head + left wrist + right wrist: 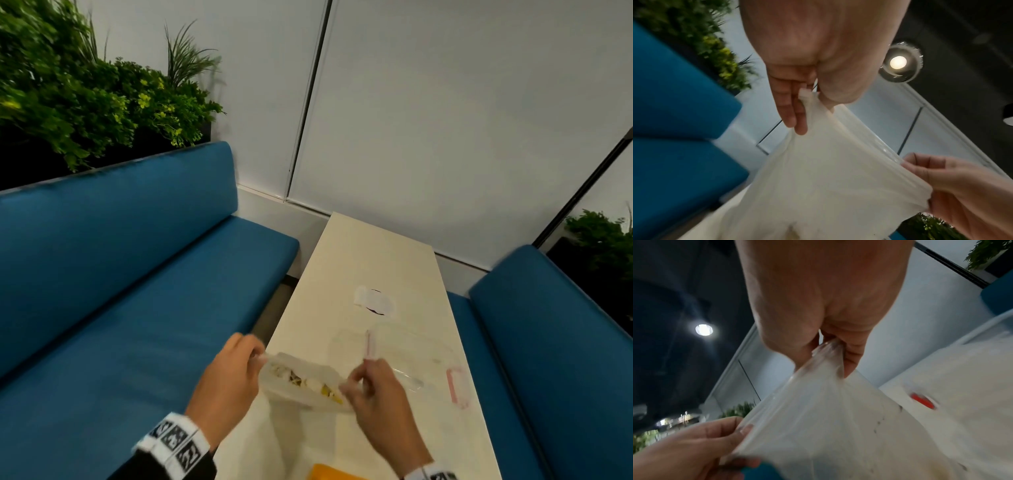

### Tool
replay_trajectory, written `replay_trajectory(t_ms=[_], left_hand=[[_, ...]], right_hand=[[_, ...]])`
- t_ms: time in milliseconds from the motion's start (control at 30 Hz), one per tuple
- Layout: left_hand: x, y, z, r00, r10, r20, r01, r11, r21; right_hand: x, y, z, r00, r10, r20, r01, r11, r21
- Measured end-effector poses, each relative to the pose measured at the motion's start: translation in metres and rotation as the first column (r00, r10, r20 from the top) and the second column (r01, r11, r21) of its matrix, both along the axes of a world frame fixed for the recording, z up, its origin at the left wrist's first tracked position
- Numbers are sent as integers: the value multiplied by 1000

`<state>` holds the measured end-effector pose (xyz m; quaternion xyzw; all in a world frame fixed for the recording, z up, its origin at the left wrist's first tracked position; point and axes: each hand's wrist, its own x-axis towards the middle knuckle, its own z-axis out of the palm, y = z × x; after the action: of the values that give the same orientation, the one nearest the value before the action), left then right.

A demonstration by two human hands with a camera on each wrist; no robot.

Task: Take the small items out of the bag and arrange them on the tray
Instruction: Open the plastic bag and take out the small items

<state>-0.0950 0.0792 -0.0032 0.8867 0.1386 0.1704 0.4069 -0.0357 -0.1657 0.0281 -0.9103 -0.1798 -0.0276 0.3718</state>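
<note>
Evidently the job is at its opening step: both hands are clamped on the mouth of a soft, translucent white plastic zip bag [301,380], held just above the near end of the long cream counter [370,260]. The left hand [227,380] pinches the bag's corner at 9 o'clock, thumb against fingers, as the left wrist view shows plainly [797,100]. The right hand [375,394] pinches the opposite corner at 3 o'clock [830,344], so the rim is stretched taut between them. Through the opened top, small yellow and pale items [308,382] are visible inside; what they are is too blurred to tell.

Toward 1 o'clock from the bag, a clear plastic tray with pink-red clips [404,356] lies flat on the counter.

My judgement is that the bag is light, limp and rather slippery, so it will sag and spill if either corner is released carelessly. The thickened zip strip along the rim is the firmest place to hold. One hand should keep that strip while the other reaches in for the small pieces, which probably want a fingertip pinch.
</note>
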Motion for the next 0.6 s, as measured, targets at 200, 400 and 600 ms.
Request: replay_trajectory(t_ms=[200,400,600], left_hand=[[-22,-11,-52,975,-24,-220,-125,759,-639],[-10,-17,-48,963,-130,-237,-238,7,-971],[-7,-24,-59,877,-351,-327,-351,-4,-936]], right_hand=[[-21,-7,-54,989,37,-146,-69,973,-218],[-6,-3,-70,959,-206,-195,125,925,-359],[6,-1,-46,639,-160,-752,563,763,316]])
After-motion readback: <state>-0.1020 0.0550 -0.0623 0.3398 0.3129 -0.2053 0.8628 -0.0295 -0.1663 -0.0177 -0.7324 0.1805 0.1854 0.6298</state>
